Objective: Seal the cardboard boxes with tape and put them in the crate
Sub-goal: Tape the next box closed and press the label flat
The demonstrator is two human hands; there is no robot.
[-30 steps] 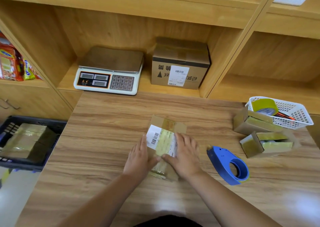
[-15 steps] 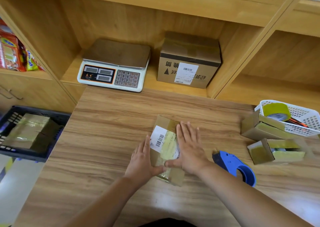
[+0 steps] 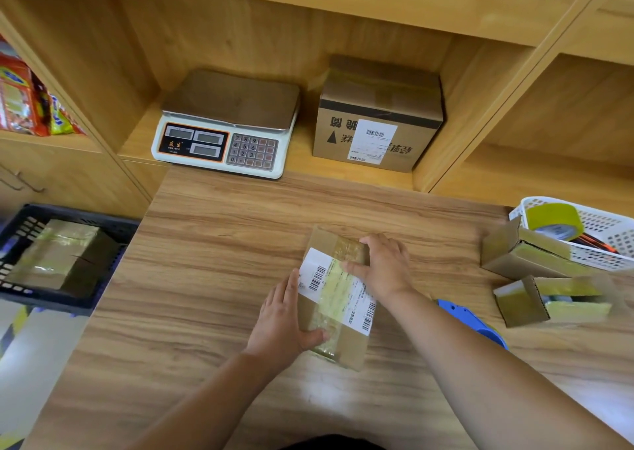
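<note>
Small cardboard box: it lies flat in the middle of the wooden table, long axis running away from us, which keeps its top seam within reach of both hands.
Tape strip: a yellowish band runs the length of the top, over the shipping label. We judge the sealing nearly done and the tape now being pressed flat.
Left hand: fingers lie straight along the box's near-left side and the thumb rests on top. It grips nothing and braces the box so it cannot slide.
Right hand: fingers curl over the far right edge with the thumb on the tape, holding that end, likely to fold the tape end down.
Tape dispenser: the blue tool is laid on the table just right of the box, partly hidden by our right forearm, freeing both hands.
Crate: the dark crate sits low beside the table's left edge and holds one taped box. It is well apart from the box we hold.
Open boxes: two more wait unsealed at the right, by the white basket.
</note>
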